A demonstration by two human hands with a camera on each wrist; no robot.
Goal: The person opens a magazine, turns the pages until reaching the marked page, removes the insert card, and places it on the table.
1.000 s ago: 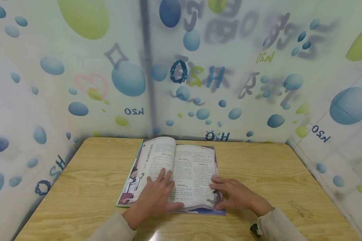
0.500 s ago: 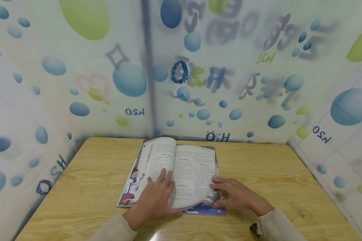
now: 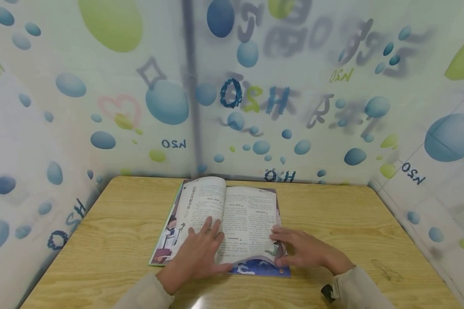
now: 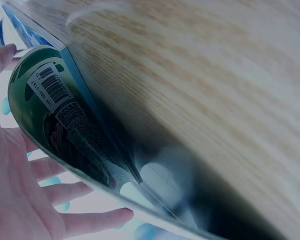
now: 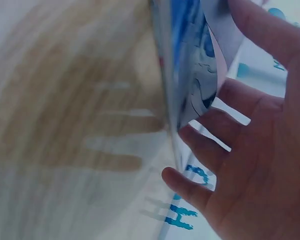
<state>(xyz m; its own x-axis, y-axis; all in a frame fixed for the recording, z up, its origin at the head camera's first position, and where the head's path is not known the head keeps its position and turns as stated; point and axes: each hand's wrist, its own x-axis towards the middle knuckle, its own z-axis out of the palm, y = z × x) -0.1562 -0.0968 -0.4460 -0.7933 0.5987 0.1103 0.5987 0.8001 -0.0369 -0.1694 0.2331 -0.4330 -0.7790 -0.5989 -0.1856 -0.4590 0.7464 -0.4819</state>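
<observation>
An open magazine (image 3: pixel 251 214) with printed text lies at the middle of the table. My left hand (image 3: pixel 201 249) rests spread across its left page, the thumb stretched along the lower edge by the fold. In the left wrist view its green back cover (image 4: pixel 25 95) with a barcode bows up from the wood beside my fingers. At the lower right, my right hand (image 3: pixel 305 251) pinches the edge of the right page (image 3: pixel 251 240) between thumb and fingers. That page's bottom edge curls up, baring a blue illustrated sheet (image 3: pixel 255 267) beneath.
The wooden table (image 3: pixel 332 210) reaches back to a pale curtain (image 3: pixel 313 128) with blue and green drops and mirrored lettering. A dark object (image 3: pixel 327 293) sits at the right sleeve. Similar panels stand at left and right.
The bottom edge of the right page has risen in my right hand, so more of the blue sheet shows. My left thumb has drawn slightly back from the page; otherwise the left hand stays put.
</observation>
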